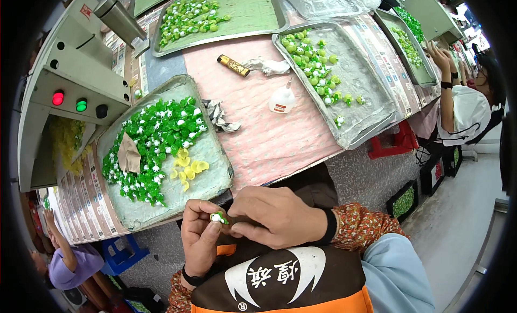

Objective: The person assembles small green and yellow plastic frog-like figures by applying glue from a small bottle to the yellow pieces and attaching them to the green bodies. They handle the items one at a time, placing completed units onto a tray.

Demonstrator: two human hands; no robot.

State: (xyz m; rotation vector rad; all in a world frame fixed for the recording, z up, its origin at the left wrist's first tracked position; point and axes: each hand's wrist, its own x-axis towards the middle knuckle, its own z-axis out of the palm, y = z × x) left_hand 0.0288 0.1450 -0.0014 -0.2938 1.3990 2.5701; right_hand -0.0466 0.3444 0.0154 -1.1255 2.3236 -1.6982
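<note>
Close in front of me, my left hand (198, 237) pinches a small green-and-white plastic figure (218, 217) with dark eye spots between thumb and fingers. My right hand (277, 216) is curled beside it, fingertips pressed together near the figure's right side; whatever they grip is hidden. Just beyond my hands lies a tray (215, 173) lined in pale green. It carries a heap of green-and-white figures (156, 130), a few loose yellow cup-like pieces (188, 167) and a brown scrap (128, 153).
A white squeeze bottle (282, 99), a dark gold-marked tube (233, 66) and crumpled tissue (269, 66) lie on the pink cloth (258, 146). More trays (355, 114) of figures stand beyond. A machine with lit buttons (81, 104) is at left; people (463, 106) sit both sides.
</note>
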